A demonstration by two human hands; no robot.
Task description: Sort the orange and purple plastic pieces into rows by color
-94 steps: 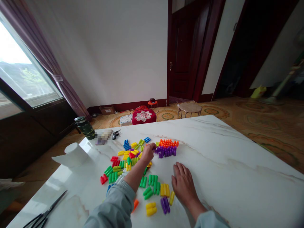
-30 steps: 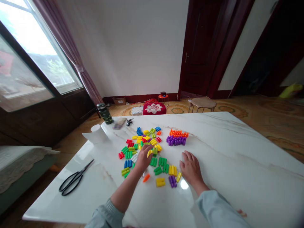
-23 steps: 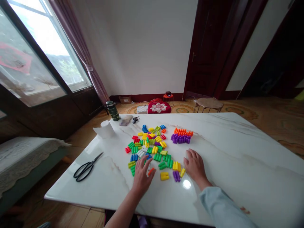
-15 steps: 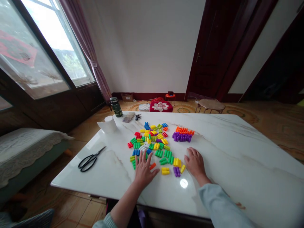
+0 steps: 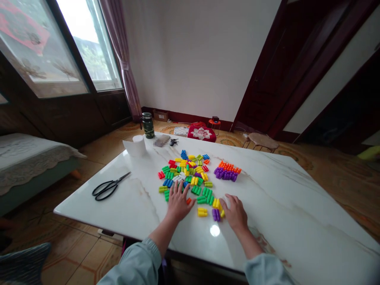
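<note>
Many small, rounded plastic pieces in several colours (image 5: 204, 198) lie spread over a white marble-patterned table (image 5: 267, 190). My left hand (image 5: 178, 202) rests palm down at the near left of the spread, fingers apart, with an orange piece (image 5: 189, 201) partly under its thumb side. At the near right, my right hand (image 5: 236, 214) is open, its thumb side against yellow pieces (image 5: 217, 204); it partly covers one of them. Just left of it lie purple pieces (image 5: 216, 215). Beyond the right hand, orange pieces (image 5: 230, 166) and purple ones (image 5: 226, 174) form a neat block.
Black-handled scissors (image 5: 108, 187) lie on the table's left. At the far left edge stand a paper roll (image 5: 136, 146) and a dark green bottle (image 5: 147, 126). Keys (image 5: 173, 142) lie beside a blurred item (image 5: 162, 141). A round stool (image 5: 261, 141) stands beyond the table.
My right hand has moved left, in against the yellow pieces. My left hand stays spread by the orange piece. The camera view has shifted and tilted slightly.
</note>
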